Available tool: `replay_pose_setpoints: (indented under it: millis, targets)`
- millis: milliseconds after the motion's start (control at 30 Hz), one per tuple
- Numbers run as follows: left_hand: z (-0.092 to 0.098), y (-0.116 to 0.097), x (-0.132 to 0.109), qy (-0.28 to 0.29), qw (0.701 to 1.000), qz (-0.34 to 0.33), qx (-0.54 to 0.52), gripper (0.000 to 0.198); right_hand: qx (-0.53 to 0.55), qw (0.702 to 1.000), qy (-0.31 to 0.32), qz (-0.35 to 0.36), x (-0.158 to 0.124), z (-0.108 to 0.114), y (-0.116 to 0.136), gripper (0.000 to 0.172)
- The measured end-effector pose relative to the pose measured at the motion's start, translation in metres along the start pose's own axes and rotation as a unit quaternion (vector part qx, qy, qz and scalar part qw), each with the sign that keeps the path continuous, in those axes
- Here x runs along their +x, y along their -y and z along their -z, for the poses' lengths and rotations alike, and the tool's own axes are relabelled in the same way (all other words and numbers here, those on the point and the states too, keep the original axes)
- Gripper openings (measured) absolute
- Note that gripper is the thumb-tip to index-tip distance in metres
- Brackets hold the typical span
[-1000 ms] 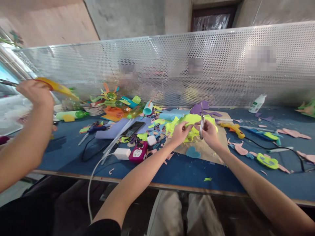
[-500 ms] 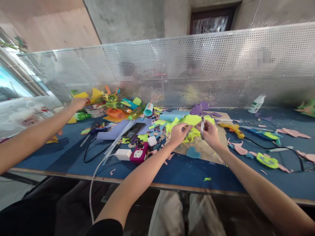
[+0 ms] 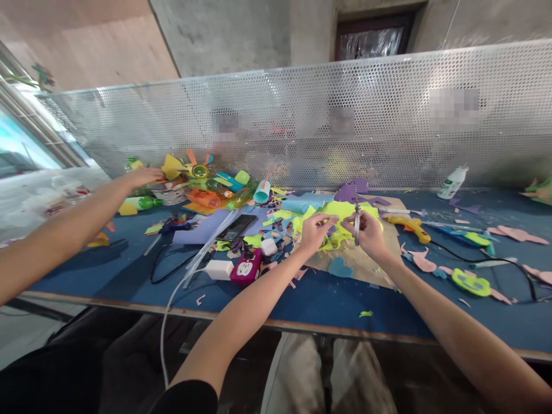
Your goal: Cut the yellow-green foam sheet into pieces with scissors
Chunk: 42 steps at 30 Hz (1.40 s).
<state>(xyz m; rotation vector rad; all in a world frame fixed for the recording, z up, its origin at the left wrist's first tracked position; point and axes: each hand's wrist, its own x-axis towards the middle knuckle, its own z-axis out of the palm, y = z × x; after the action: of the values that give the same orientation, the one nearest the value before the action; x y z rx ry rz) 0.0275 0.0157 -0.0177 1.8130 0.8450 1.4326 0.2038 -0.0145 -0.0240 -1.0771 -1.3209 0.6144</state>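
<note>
My left hand [image 3: 314, 233] is closed in a pinch above a heap of lime-green felt-like scraps [image 3: 340, 237]. What lies between its fingertips is too small to make out. Close by on the right, my right hand [image 3: 371, 233] grips silver scissors [image 3: 357, 225], seen nearly edge-on and pointing away from me. Under both hands spreads a sheet of brown paper [image 3: 375, 264], with a blue heart-shaped cutout [image 3: 340, 267] on its near part. A purple piece [image 3: 351, 190] and a light-blue piece [image 3: 306, 202] lie just beyond.
A co-worker's hand [image 3: 149, 176] reaches among plastic bottles [image 3: 211, 185] at left. A phone [image 3: 237, 227], magenta power cube [image 3: 246, 267] and white cable [image 3: 166, 333] lie left of me. Rightward are a yellow glue gun [image 3: 411, 227], its cord, and a white bottle [image 3: 452, 183]. A perforated panel [image 3: 293, 126] stands behind.
The co-worker's hand has shifted slightly right, and a yellow piece near it no longer shows. My hands have hardly moved; the fingers of my left hand look slightly shifted.
</note>
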Motion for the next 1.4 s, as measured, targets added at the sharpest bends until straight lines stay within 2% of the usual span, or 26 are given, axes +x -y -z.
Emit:
replay_pose_setpoints:
  millis: [67,267,367,500,600,667,767,833,933,1000,1100,1133,1233,1267,1333,1400]
  targets:
    - [-0.001,0.0,0.0,0.006,1.0,0.014,-0.012,0.038,0.009,1.0,-0.009,-0.003,0.001,-0.001,-0.001,0.029]
    - [-0.005,-0.004,-0.001,0.088,0.995,0.015,-0.054,0.044,0.062,0.998,-0.017,-0.028,0.001,-0.002,0.001,0.037]
    - [-0.006,-0.004,-0.002,0.077,0.995,0.025,-0.052,0.046,0.053,0.998,-0.005,-0.038,0.001,-0.003,0.001,0.034]
    - [-0.005,0.002,-0.001,0.058,0.997,0.031,-0.052,0.045,0.03,0.999,-0.014,-0.01,0.001,-0.003,-0.002,0.024]
    - [-0.002,0.006,0.001,0.061,0.998,0.013,-0.006,0.043,0.028,0.999,-0.026,-0.005,0.002,-0.002,-0.002,0.021]
    - [-0.001,0.008,0.002,0.086,0.995,-0.008,0.058,0.041,0.027,0.999,-0.026,-0.008,0.002,-0.001,-0.001,0.022]
    - [0.0,0.008,0.003,0.133,0.976,-0.058,0.162,0.04,0.011,1.0,-0.008,-0.009,0.002,0.001,-0.001,0.023]
    - [0.0,0.008,0.003,0.14,0.965,-0.083,0.205,0.041,-0.004,1.0,-0.002,0.001,0.002,0.001,-0.001,0.022]
    - [0.001,0.008,0.004,0.132,0.963,-0.093,0.215,0.041,-0.014,1.0,0.0,0.008,0.003,-0.001,0.0,0.021]
    - [0.002,0.008,0.004,0.151,0.963,-0.091,0.205,0.041,-0.015,1.0,-0.007,0.002,0.007,0.002,0.002,0.022]
    - [0.004,0.012,0.004,0.213,0.956,-0.071,0.188,0.038,0.01,1.0,-0.006,-0.024,0.017,0.023,0.01,0.027]
    - [0.004,0.013,0.004,0.231,0.954,-0.061,0.182,0.038,0.029,0.998,0.031,-0.05,0.021,0.034,0.013,0.029]
    - [0.005,0.018,0.002,0.259,0.946,-0.039,0.191,0.05,0.069,0.958,0.234,-0.149,0.03,0.072,0.017,0.035]
    - [0.005,0.02,0.001,0.263,0.942,-0.039,0.205,0.052,0.08,0.951,0.253,-0.16,0.033,0.083,0.017,0.034]
    - [0.005,0.023,0.001,0.269,0.934,-0.044,0.232,0.054,0.11,0.954,0.227,-0.161,0.036,0.097,0.012,0.034]
    - [0.005,0.025,0.0,0.273,0.931,-0.048,0.239,0.057,0.114,0.967,0.17,-0.153,0.039,0.101,0.004,0.032]
